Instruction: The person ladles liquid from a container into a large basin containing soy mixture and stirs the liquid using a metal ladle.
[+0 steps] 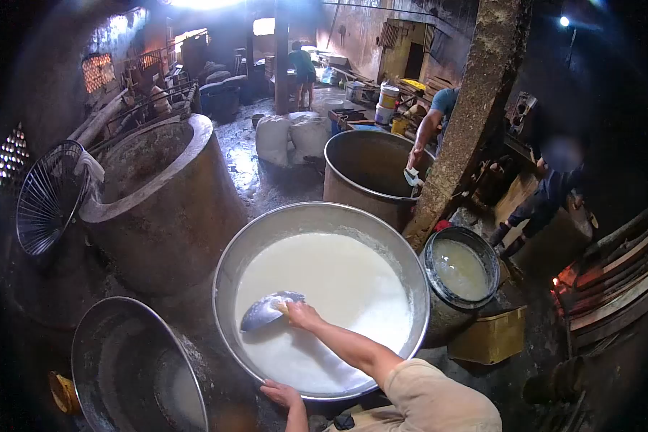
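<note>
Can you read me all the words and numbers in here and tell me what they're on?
There are no words or numbers I can read.
Stacked buckets at the back: coloured patches that might be labels, too small and blurred to read.
Big metal basin: no writing that shows.
Scoop: no writing that shows.
Yellowish box: no writing I can make out.
</note>
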Action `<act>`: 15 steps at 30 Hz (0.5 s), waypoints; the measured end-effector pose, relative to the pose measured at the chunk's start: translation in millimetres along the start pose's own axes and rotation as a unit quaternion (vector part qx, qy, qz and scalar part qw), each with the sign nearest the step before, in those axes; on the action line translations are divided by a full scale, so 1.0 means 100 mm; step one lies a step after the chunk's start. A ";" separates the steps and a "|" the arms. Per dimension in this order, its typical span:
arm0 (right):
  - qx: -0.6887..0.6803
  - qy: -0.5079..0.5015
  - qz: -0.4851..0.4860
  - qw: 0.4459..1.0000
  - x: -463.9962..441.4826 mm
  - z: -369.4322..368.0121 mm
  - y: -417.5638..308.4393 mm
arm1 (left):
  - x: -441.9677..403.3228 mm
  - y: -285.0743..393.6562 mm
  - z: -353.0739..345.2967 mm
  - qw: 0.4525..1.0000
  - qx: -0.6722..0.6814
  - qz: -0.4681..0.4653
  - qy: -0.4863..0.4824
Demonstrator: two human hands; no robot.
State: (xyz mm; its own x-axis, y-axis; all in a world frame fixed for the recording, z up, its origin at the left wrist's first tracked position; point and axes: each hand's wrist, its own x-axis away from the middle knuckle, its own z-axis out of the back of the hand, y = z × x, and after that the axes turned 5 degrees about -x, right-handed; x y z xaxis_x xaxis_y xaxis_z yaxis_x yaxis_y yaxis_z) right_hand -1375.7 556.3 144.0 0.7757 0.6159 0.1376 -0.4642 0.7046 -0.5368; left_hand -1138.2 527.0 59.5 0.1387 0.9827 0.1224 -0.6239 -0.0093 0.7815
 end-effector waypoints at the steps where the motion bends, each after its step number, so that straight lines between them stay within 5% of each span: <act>1: 0.012 -0.032 -0.020 0.999 -0.06 -0.06 0.06 | -0.03 -0.06 -0.06 1.000 -0.005 -0.001 0.001; 10: 0.070 -0.101 -0.056 0.991 0.59 -0.10 0.93 | 0.04 0.14 0.03 0.998 -0.045 -0.020 0.051; 12: 0.074 -0.123 -0.034 0.989 0.76 -0.07 1.26 | 0.10 0.35 0.18 0.996 -0.035 0.062 -0.052; 15: 0.064 -0.126 -0.056 0.988 1.02 -0.02 1.73 | 0.00 -0.07 -0.03 0.994 -0.047 -0.084 0.054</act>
State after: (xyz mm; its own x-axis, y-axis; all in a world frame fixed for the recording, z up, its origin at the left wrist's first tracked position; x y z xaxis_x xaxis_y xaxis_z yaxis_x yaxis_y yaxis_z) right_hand -1375.9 740.5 63.0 0.7019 0.5881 0.4019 -0.4439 0.8024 -0.3990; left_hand -1136.1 527.3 52.4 0.1665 0.9832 -0.0751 -0.6687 0.1686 0.7241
